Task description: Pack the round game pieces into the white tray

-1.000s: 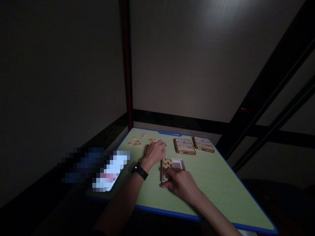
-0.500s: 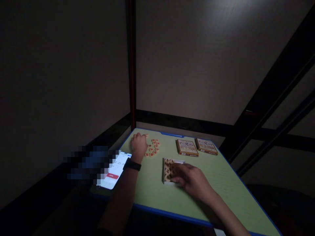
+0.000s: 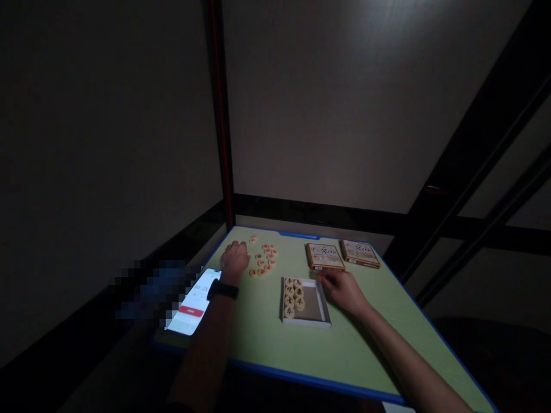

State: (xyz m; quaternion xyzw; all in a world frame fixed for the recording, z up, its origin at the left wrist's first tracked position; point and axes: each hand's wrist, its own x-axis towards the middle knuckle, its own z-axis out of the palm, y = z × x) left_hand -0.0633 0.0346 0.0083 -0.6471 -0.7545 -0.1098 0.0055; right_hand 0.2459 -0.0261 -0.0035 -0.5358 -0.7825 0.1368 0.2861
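Observation:
An open white box (image 3: 306,323) lies on the table. Xiangqi pieces with black characters (image 3: 290,301) stand in two columns along its left side, and its brown bottom shows at the right. My right hand (image 3: 343,289) is by the box's upper right corner, fingers curled in a pinch; what they hold, if anything, is hidden. My left hand (image 3: 236,257), with a dark band on the wrist, rests closed on the table's left side, its fingertips out of sight. Just right of it lie several xiangqi pieces with red characters (image 3: 267,267), and a few more pieces (image 3: 253,238) sit beyond.
Two printed flat boxes (image 3: 326,257) lie at the back right of the green table (image 3: 361,355). A lit phone (image 3: 194,303) showing a timer lies at the left edge, beside my left forearm. Walls close in behind and to the left.
My right hand has moved off the pieces inside the white box to its right edge, uncovering them. My left hand has drawn slightly back and left, revealing loose pieces behind it.

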